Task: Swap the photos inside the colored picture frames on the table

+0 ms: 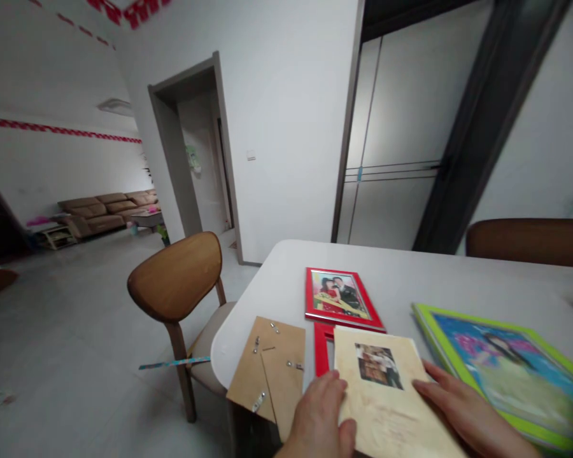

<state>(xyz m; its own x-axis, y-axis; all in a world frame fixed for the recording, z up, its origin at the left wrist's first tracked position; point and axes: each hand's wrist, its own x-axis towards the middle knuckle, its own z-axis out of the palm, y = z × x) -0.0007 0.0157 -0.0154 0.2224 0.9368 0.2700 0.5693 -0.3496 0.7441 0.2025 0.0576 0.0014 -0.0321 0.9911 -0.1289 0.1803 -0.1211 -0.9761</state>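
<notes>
A cream sheet [379, 416] with a small printed photo lies tilted between my hands, and pale edges of more paper show behind its top. My left hand [318, 413] grips its left edge, fingers curled and thumb at the side. Along the right edge my right hand [463, 404] holds the sheet with its fingers over the border. Partly covered beneath it is a red frame [321, 356], of which only the upper left corner shows. Left of my left hand lies a brown backing board [281, 375] with several metal clips and a stand flap.
A red-framed couple's photo [341, 296] lies farther back on the white table [286, 267]. At the right is a large green-framed picture [516, 369]. A wooden chair [176, 277] stands at the table's left end, another chair [530, 240] at the far right.
</notes>
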